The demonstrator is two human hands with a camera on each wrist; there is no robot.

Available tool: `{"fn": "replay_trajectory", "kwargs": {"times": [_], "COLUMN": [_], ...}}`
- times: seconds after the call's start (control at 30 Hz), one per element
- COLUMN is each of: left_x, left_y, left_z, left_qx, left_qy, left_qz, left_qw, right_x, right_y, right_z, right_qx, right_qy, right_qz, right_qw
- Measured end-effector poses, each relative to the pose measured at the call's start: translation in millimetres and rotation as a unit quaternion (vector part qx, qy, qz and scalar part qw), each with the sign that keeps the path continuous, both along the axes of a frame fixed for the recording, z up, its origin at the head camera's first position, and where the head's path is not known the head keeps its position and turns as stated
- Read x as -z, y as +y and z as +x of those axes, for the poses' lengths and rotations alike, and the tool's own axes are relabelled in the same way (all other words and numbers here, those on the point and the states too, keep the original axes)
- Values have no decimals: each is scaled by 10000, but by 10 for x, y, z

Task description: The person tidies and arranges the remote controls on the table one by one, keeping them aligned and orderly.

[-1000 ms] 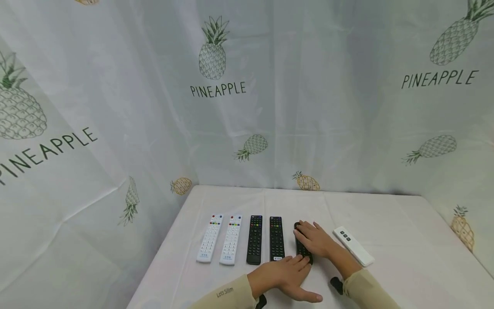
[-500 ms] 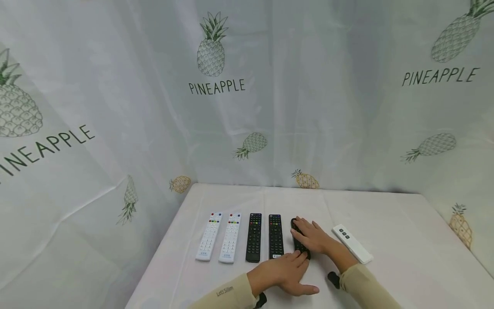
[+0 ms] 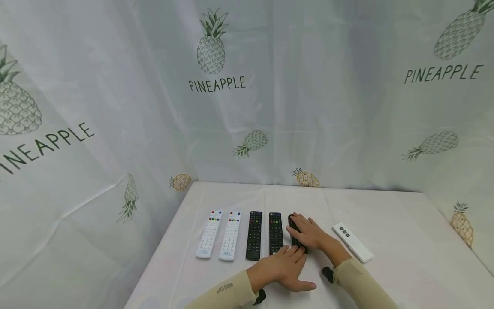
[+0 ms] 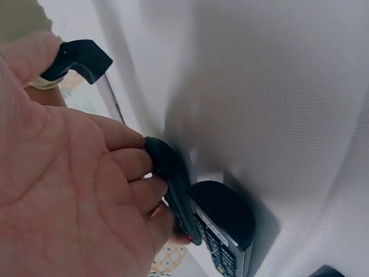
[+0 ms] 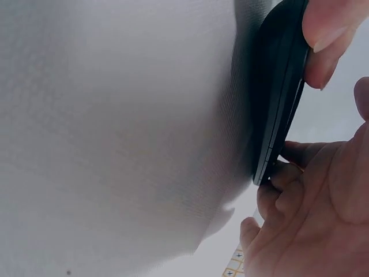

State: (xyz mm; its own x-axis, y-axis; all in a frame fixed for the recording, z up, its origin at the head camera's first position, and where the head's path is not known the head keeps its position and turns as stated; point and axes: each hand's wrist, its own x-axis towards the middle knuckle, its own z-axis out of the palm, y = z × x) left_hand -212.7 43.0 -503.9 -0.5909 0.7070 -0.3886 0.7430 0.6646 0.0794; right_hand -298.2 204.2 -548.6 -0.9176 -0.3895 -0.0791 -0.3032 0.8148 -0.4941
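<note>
Head view, right hand (image 3: 308, 234): lies over the black remote (image 3: 295, 234), fingers curled round its edges.
Right wrist view: fingertips (image 5: 326, 40) pinch the remote's thin side against the cloth.
Left hand (image 3: 283, 270): fingers straight, tips touching the remote's near end.
Remote's place: on the table (image 3: 386, 223), fifth in the row, just right of two black remotes (image 3: 264, 235).
Further left: two white remotes (image 3: 220, 234).
Right side: slim white remote (image 3: 353, 242), apart and askew.
</note>
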Motion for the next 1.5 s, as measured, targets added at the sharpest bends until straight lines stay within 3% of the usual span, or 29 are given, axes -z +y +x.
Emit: {"fn": "replay_trajectory", "kwargs": {"times": [0.17, 0.6, 1.27, 1.5], "left_x": [18, -24, -39, 22], "left_y": [3, -21, -49, -69], "left_z": [-8, -11, -71, -45], "left_qx": [3, -220, -171, -69], "left_qy": [172, -50, 61, 78], "left_qz": [-97, -146, -85, -72], "left_qw": [9998, 9996, 9998, 9999], "right_x": [3, -9, -42, -7], "right_y": [-19, -56, -68, -67], "right_z": [-32, -38, -84, -59], "right_qx": [40, 74, 94, 56], "right_qy": [17, -40, -26, -25], "right_qz": [-28, -27, -121, -185], "right_qw": [10000, 10000, 9999, 9998]}}
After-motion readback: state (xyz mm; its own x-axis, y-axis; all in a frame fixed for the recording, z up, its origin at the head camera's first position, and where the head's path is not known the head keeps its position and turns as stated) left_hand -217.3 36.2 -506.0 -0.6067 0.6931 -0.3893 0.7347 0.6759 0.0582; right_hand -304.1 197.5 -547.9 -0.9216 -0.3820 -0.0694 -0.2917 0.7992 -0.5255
